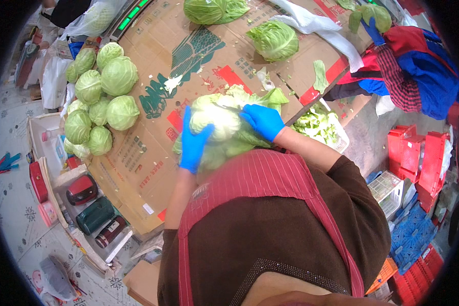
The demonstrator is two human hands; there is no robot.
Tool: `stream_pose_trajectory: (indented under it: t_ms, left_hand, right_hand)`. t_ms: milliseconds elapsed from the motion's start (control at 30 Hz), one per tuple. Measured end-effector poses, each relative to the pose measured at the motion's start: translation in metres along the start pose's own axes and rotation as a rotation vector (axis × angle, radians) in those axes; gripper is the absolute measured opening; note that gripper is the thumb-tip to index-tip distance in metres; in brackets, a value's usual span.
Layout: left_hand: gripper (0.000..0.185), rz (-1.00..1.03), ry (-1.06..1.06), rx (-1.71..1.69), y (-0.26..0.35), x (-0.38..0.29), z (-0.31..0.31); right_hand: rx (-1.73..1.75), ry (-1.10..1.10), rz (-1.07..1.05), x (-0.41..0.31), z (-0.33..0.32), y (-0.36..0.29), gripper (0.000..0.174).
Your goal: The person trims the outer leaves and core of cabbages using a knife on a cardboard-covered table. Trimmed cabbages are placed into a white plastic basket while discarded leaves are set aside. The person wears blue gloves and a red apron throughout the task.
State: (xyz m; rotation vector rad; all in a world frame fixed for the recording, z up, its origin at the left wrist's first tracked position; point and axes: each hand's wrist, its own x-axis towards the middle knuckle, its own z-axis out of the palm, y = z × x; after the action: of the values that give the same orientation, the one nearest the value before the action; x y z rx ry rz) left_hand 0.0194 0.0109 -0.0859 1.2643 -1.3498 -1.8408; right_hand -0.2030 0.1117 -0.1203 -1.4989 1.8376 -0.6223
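Observation:
A pale green cabbage (218,119) lies on flattened cardboard (145,153) right in front of me, with loose outer leaves around it. My left hand (195,141), in a blue glove, rests against the cabbage's left side, thumb and fingers spread. At its upper right, my right hand (263,121), also gloved in blue, is closed around a slim dark object, perhaps a knife; its far end is lost in glare and leaves. Several trimmed cabbages (119,75) are heaped to the left. Two leafy cabbages, one of them (277,41) nearer, lie beyond my hands.
A co-worker's gloved hand (374,32) holds a cabbage at the upper right. A white cloth (310,23) crosses the cardboard's far side. Cut leaves fill a white basket (342,134) below the table edge. Foam boxes (57,183) stand left; red crates (432,158) are at right.

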Motion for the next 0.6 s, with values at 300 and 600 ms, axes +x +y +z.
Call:
stream_pose_trajectory:
  t_ms: [300, 600]
  left_hand:
    - [0.091, 0.005, 0.006, -0.044, 0.002, -0.002, 0.004]
    - [0.087, -0.025, 0.066, -0.037, -0.007, -0.003, 0.005]
  right_hand:
    - [-0.109, 0.097, -0.048, 0.005, -0.004, -0.003, 0.031]
    - [-0.110, 0.215, -0.093, 0.012, 0.008, 0.002, 0.030]
